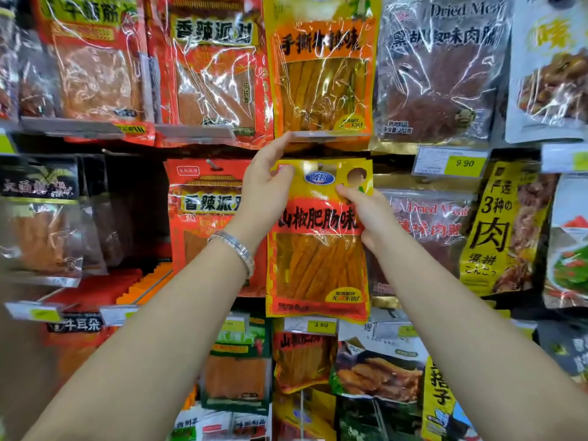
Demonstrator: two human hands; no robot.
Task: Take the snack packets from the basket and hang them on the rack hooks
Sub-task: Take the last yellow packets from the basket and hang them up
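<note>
Packet [318,249] upright at frame centre; my left hand [267,189] and right hand [369,214] pinch its top corners; hook hidden behind it, so I judge the push goes straight ahead.

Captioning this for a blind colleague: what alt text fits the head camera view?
A left hand and a right hand pinch the top corners of a yellow and orange snack packet, held up before a wall of hanging packets. A silver bracelet circles the left wrist.
</note>
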